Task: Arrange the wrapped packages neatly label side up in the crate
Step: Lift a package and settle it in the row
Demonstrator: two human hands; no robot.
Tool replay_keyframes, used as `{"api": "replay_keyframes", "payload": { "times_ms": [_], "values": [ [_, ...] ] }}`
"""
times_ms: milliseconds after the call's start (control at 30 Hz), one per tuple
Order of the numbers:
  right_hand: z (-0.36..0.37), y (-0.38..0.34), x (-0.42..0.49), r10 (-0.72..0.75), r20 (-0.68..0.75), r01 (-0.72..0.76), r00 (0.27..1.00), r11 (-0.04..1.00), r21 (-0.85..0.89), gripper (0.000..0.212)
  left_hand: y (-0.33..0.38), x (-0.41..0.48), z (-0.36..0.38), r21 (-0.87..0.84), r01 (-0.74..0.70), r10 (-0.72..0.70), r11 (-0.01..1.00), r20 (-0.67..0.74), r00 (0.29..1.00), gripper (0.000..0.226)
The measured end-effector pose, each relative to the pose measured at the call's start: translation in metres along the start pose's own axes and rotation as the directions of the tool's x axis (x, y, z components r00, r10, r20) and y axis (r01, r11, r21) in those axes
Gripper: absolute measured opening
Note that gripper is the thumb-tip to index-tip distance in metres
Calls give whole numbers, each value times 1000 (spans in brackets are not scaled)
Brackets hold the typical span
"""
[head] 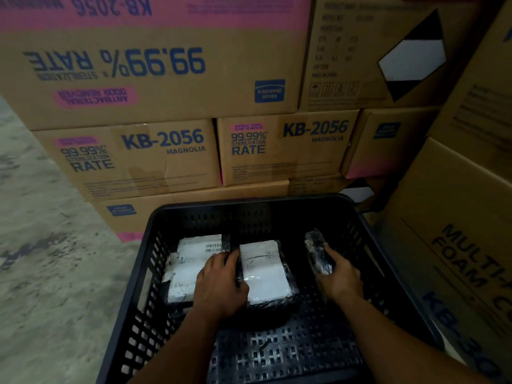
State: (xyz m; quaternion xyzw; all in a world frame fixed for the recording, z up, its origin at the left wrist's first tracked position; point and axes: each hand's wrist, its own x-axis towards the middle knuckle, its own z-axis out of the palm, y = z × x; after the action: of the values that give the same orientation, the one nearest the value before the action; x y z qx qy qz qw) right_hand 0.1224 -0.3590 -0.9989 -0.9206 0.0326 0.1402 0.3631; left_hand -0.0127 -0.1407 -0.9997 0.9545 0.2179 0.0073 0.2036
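A black perforated plastic crate (133, 309) stands on the floor in front of me. Inside it lie two black-wrapped packages with white labels facing up: one at the left (188, 261), one in the middle (267, 270). My left hand (221, 284) rests between them, its fingers gripping the left edge of the middle package. My right hand (339, 275) holds a small black-wrapped package (318, 252) upright above the crate's right side; no label shows on it.
Stacked brown cardboard boxes (171, 159) printed KB-2056 rise right behind the crate. More cartons (454, 217) stand close at the right. Grey concrete floor (41, 231) stretches to the left. The crate's near floor (291, 353) is bare mesh.
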Motion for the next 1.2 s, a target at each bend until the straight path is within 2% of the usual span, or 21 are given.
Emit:
{"api": "replay_keyframes", "payload": {
  "times_ms": [133, 233, 300, 400, 467, 533, 633, 700, 733, 833, 867, 933, 1000, 1033, 1067, 1133, 1200],
  "values": [
    [-4, -2, 2, -6, -57, 9, 998, 999, 46, 57, 12, 6, 1, -109, 9, -13, 994, -34, 999, 72],
    [0, -9, -7, -51, -113, 52, 992, 999, 6, 51, 25, 12, 5, -330, 48, -55, 943, -10, 998, 71],
    [3, -15, -14, -91, -148, 89, 985, 996, -18, 49, 36, 18, 7, -564, 153, -136, 812, 72, 988, 72],
    [3, -26, -27, -154, -184, 147, 971, 988, -49, 52, 52, 31, 5, -795, 339, -255, 504, 239, 937, 77],
    [2, -31, -36, -233, -203, 219, 951, 971, -94, 52, 60, 38, 1, -829, 467, -267, 308, 396, 879, 83],
    [2, -33, -46, -331, -214, 301, 919, 940, -160, 55, 68, 42, -5, -806, 560, -218, 193, 521, 825, 91],
    [8, -32, -59, -478, -198, 429, 856, 870, -245, 58, 78, 49, -10, -777, 628, -138, 44, 617, 774, 98],
    [15, -34, -67, -555, -156, 508, 817, 821, -259, 59, 83, 54, -10, -777, 627, -153, -61, 628, 763, 98],
    [18, -36, -69, -578, -126, 539, 806, 805, -247, 60, 83, 56, -8, -794, 605, -224, -53, 600, 768, 97],
    [17, -43, -67, -583, 13, 578, 813, 803, -148, 60, 72, 57, -3, -852, 511, -493, 118, 397, 775, 81],
    [14, -46, -64, -567, 39, 568, 823, 820, -64, 54, 66, 56, -2, -858, 494, -527, 144, 356, 772, 73],
    [4, -54, -52, -485, -40, 486, 873, 861, 150, 37, 51, 53, -6, -871, 468, -504, 149, 341, 794, 57],
    [-13, -60, -31, -301, -108, 319, 948, 876, 361, 24, 39, 49, -13, -887, 452, -420, 97, 375, 826, 40],
    [-23, -63, -22, -200, -25, 189, 980, 870, 456, 27, 38, 47, -18, -892, 446, -369, 70, 392, 843, 35],
    [-31, -64, -16, -138, 127, 52, 982, 851, 522, 35, 38, 46, -22, -896, 441, -321, 42, 406, 856, 35],
    [-39, -65, -11, -126, 418, -156, 900, 801, 578, 50, 43, 43, -29, -895, 446, -239, 3, 432, 870, 52],
    [-36, -67, -10, -195, 524, -225, 829, 741, 632, 57, 48, 42, -36, -888, 459, -176, -15, 454, 873, 70]
  ]
}}
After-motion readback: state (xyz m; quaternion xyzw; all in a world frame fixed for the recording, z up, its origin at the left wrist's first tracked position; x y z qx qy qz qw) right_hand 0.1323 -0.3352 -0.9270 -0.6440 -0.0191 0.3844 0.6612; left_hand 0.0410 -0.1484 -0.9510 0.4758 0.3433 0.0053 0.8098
